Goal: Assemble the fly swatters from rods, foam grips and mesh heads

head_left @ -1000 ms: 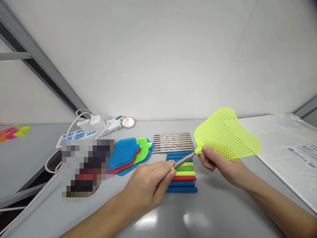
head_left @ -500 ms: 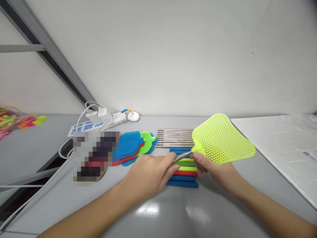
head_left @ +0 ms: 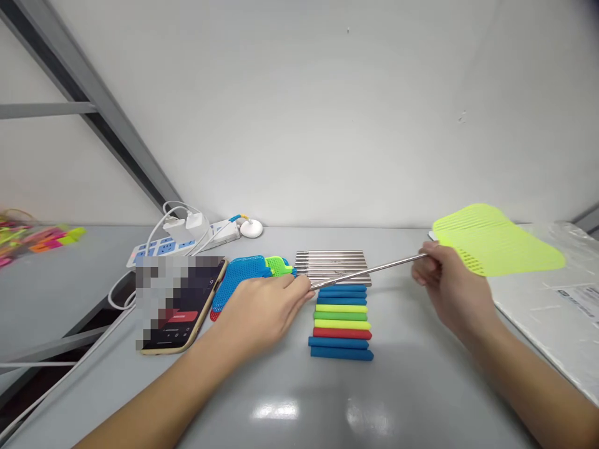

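Fly swatter held above the tabletop: slim polished metal rod, perforated yellow-green plastic head blurred before the film-wrapped panel. Left hand pinches the rod's far end from the head; right hand has its fingers closed around the rod near the head. Matte, taper-tipped coloured handle sleeves lie in a row, with glossy grey surface running rightward to the panel's straight edge.

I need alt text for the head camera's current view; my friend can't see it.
A person's left hand and right hand hold a slim metal rod between them, with a yellow fly swatter head beside the right hand. On the grey table lie coloured handles, more metal rods behind them, and, to the left, stacked swatter heads and a smartphone.
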